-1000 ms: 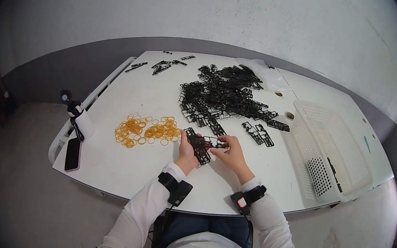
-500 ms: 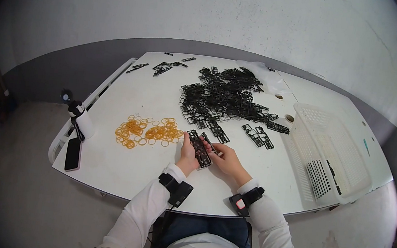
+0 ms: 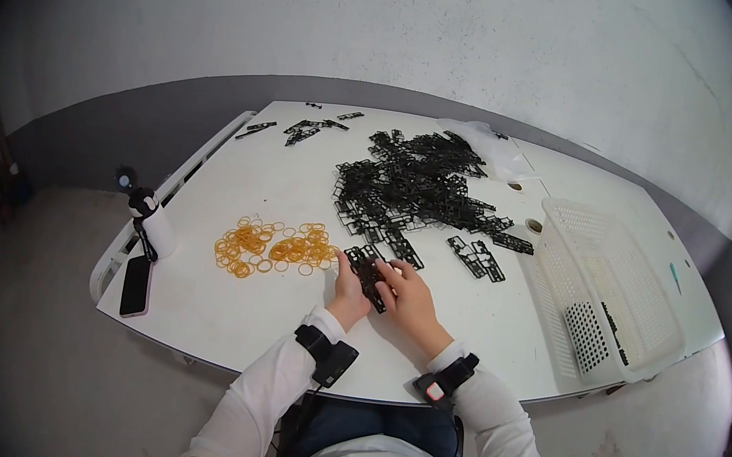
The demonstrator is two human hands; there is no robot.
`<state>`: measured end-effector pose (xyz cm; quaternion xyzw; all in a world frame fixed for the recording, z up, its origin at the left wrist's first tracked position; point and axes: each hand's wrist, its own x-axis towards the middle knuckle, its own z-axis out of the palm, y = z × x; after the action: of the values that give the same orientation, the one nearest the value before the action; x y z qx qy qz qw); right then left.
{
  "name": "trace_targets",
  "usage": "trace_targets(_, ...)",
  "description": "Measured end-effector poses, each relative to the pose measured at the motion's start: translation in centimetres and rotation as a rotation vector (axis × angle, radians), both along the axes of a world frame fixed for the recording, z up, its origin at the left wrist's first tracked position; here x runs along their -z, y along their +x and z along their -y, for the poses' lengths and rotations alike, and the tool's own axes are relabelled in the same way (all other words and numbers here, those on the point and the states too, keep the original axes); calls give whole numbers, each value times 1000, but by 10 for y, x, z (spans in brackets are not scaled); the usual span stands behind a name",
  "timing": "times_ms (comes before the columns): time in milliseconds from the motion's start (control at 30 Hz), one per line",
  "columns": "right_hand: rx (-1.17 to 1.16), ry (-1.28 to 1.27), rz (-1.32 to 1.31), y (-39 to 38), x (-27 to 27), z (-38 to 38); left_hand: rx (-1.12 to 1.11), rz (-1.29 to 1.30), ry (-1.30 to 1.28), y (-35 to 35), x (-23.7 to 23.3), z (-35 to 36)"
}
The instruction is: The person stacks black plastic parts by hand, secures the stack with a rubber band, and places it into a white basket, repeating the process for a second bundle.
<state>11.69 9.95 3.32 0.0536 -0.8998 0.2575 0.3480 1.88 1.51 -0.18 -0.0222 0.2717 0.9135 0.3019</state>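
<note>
My left hand (image 3: 348, 296) is closed around flat black plastic frames (image 3: 362, 263) with rectangular openings, held in front of my body above the table. Over their right side lies my right hand (image 3: 412, 304), fingers bent and gripping a black frame against those in the left; how many are stacked is hard to see. A large heap of similar black frames (image 3: 408, 183) lies just beyond my hands. Left of them are loose yellow rubber bands (image 3: 290, 248). A few separate frames (image 3: 476, 259) rest to the right of the heap.
A white perforated plastic basket (image 3: 559, 293) stands at the right of the white table (image 3: 218, 320). At the left edge are a white bottle (image 3: 156, 230) and a phone (image 3: 137, 285). More frames (image 3: 303, 134) and a clear plastic bag (image 3: 498, 153) lie at the back.
My right hand has moved left, over the frames in my left hand. The narrow-looking frame it held tilted beside them is now against them.
</note>
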Motion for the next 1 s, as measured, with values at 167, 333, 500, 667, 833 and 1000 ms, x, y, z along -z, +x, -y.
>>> trace_targets(167, 91, 170, -6, 4, -5, 10, -26, -75, -87, 3, 4, -1)
trace_targets(333, 111, 195, -30, 4, 0, 16, 16, -116, -74, 4, 8, -2)
trace_targets(500, 108, 200, -7, 6, -2, 17, 19, -116, -29, 7, 3, -3)
trace_targets(667, 77, 180, 33, 10, -5, 18, 24, -93, -2, 17, -13, 1)
trace_targets(833, -31, 219, 33, 6, -3, 16, 13, -93, 73, 18, -16, 3)
trace_targets(1000, -49, 246, 14, 8, -6, 14, 65, -150, 57, 17, -17, 4)
